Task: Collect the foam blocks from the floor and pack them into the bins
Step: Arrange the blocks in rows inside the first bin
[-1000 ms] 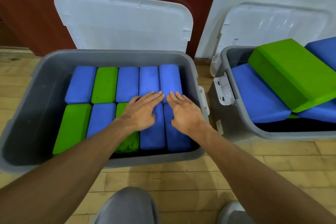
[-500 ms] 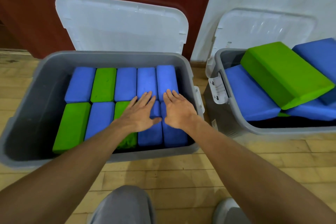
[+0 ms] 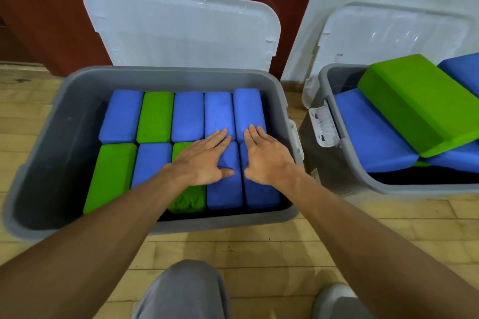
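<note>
A grey bin (image 3: 166, 75) in front of me holds two rows of blue and green foam blocks packed side by side. My left hand (image 3: 204, 156) lies flat, fingers spread, on a blue block (image 3: 225, 191) in the near row and partly over a green block (image 3: 188, 197). My right hand (image 3: 267, 155) rests flat on the rightmost near blue block (image 3: 261, 194), fingertips reaching the far-row blue block (image 3: 247, 109). Neither hand grips anything. A second grey bin (image 3: 344, 163) to the right holds a tilted green block (image 3: 420, 101) on top of blue blocks (image 3: 368, 134).
Each bin has a clear lid standing open behind it, the left lid (image 3: 181, 26) against a dark red wall and the right lid (image 3: 388, 33) against a white panel. Wooden floor (image 3: 259, 246) lies between me and the bins. My grey trouser knee (image 3: 181, 292) shows at the bottom.
Both hands stay flat on the near blue blocks and have spread slightly apart. The view has shifted a little, so the right bin sits further right.
</note>
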